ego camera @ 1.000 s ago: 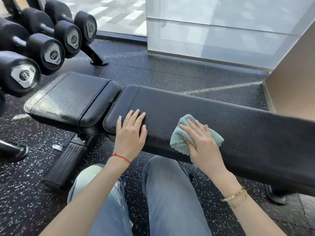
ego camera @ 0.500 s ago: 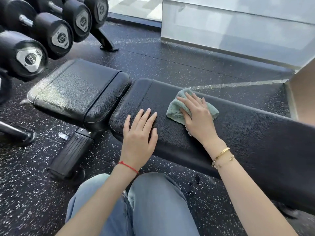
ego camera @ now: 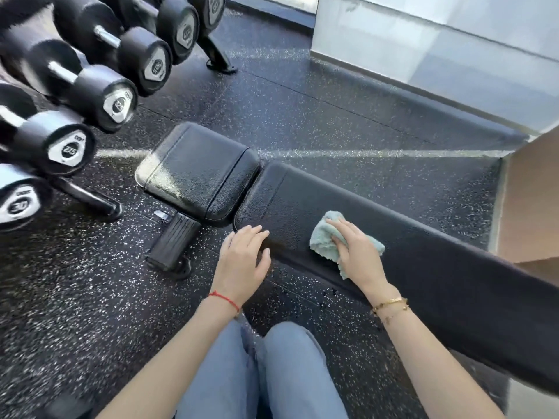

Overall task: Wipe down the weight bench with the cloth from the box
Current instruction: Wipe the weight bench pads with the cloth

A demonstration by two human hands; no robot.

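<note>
The black weight bench lies across the view, its short seat pad [ego camera: 193, 170] on the left and its long back pad [ego camera: 423, 237] running to the right. A light teal cloth [ego camera: 322, 238] lies bunched on the back pad near its left end. My right hand [ego camera: 358, 252] presses down on the cloth with the fingers laid over it, pointing left. My left hand [ego camera: 243, 261] rests at the pad's near left edge, fingers loosely bent, holding nothing.
A rack of black dumbbells [ego camera: 99, 95] fills the left side, and its foot [ego camera: 90, 201] reaches toward the seat pad. A brown cardboard box [ego camera: 532, 201] stands at the right behind the bench. Speckled black rubber floor [ego camera: 332, 116] lies beyond, ending at a glass wall [ego camera: 438, 40]. My knees [ego camera: 266, 373] are below.
My right hand has drawn the cloth from the pad's far side back toward its near edge. My left hand has slid from the pad's top to its near left edge.
</note>
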